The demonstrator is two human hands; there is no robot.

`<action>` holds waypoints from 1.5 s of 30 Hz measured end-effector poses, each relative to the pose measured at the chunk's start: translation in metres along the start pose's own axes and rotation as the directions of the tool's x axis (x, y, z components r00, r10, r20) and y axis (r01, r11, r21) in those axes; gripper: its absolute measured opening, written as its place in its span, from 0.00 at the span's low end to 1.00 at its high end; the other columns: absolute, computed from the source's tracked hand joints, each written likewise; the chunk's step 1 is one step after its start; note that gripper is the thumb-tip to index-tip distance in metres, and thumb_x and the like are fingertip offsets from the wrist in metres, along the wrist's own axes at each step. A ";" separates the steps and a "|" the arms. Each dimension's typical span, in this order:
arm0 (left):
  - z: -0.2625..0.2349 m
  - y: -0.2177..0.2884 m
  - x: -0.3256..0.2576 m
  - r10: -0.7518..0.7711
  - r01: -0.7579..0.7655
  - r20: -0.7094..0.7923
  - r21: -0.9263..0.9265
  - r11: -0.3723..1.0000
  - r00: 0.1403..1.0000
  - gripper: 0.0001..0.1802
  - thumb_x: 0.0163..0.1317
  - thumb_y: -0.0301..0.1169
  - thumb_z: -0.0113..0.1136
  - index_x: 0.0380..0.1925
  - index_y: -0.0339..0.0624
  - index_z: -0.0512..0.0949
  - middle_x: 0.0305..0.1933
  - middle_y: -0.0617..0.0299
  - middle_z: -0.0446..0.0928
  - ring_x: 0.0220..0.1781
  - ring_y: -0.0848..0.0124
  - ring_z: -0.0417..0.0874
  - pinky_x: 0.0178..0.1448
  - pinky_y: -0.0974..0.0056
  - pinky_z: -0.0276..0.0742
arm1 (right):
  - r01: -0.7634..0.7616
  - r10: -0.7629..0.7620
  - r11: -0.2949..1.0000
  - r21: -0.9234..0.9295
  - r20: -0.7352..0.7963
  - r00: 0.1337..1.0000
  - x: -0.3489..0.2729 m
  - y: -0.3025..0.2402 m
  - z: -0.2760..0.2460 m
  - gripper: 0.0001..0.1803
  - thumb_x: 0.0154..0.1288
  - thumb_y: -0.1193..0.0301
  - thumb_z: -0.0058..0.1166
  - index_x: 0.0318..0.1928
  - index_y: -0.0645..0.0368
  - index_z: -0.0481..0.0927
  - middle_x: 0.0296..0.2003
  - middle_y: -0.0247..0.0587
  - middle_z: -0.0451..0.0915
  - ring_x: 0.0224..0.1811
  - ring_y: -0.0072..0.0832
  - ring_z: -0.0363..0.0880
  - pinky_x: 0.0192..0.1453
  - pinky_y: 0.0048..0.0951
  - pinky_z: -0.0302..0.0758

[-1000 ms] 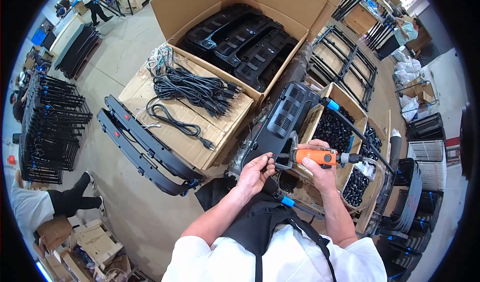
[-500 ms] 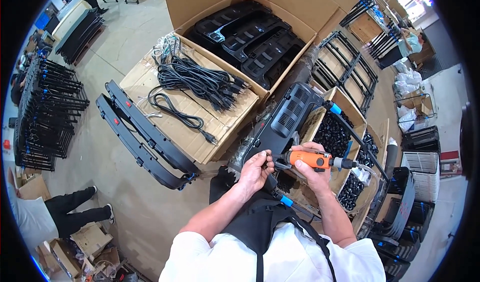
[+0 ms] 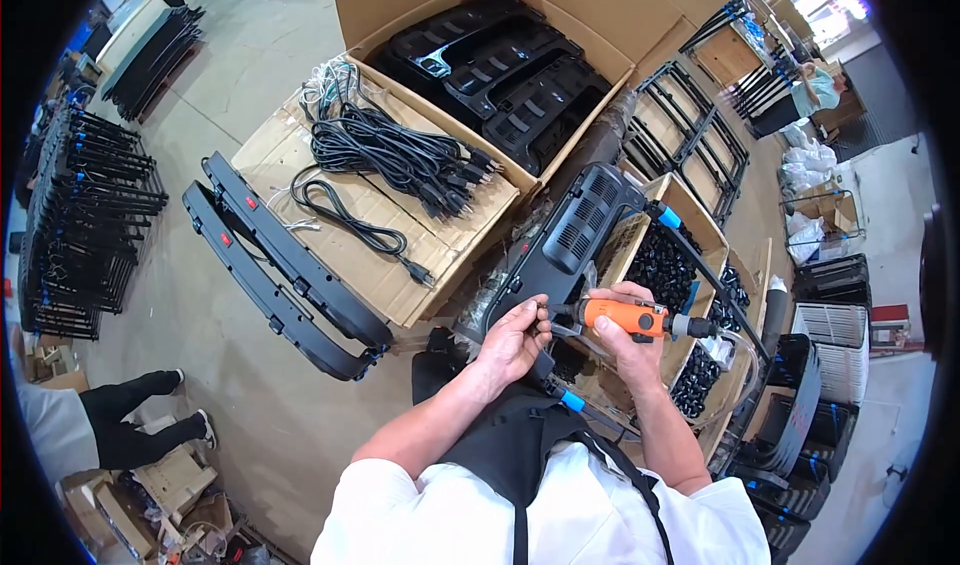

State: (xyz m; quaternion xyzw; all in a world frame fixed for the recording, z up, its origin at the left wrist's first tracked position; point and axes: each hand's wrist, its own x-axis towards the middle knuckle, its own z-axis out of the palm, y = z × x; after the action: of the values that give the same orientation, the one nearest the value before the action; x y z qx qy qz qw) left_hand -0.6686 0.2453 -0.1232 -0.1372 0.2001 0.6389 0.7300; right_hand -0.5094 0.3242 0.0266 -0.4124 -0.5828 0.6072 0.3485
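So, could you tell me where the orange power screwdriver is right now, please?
In the head view, the orange power screwdriver is right of centre, gripped in the right hand, its tip pointing toward the left hand, just below the black vented panel.

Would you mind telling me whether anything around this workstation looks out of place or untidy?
Only mildly: the black power cords lie in a loose tangle on the flattened cardboard sheet, one cord strayed apart. Nothing looks spilled or damaged.

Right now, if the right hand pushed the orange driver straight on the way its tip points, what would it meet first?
The right hand aims the orange driver leftward. Its tip would first meet the left hand's fingertips, which pinch something small there, just over the long black panel. Depth is uncertain.
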 end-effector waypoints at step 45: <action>-0.019 0.010 -0.020 -0.106 0.118 -0.113 0.103 0.988 0.988 0.16 0.82 0.44 0.58 0.51 0.42 0.83 0.37 0.67 0.85 0.34 0.75 0.86 0.40 0.69 0.88 | 0.034 -0.028 0.983 -0.180 0.039 0.999 0.040 -0.001 0.053 0.29 0.65 0.78 0.70 0.64 0.63 0.75 0.58 0.49 0.86 0.60 0.31 0.85 0.68 0.35 0.81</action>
State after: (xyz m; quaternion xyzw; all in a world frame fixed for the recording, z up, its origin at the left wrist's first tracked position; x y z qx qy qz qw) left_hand -0.6831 0.2207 -0.1298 -0.1420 0.2660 0.5765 0.7594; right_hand -0.5739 0.3383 0.0223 -0.4221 -0.6482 0.5537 0.3083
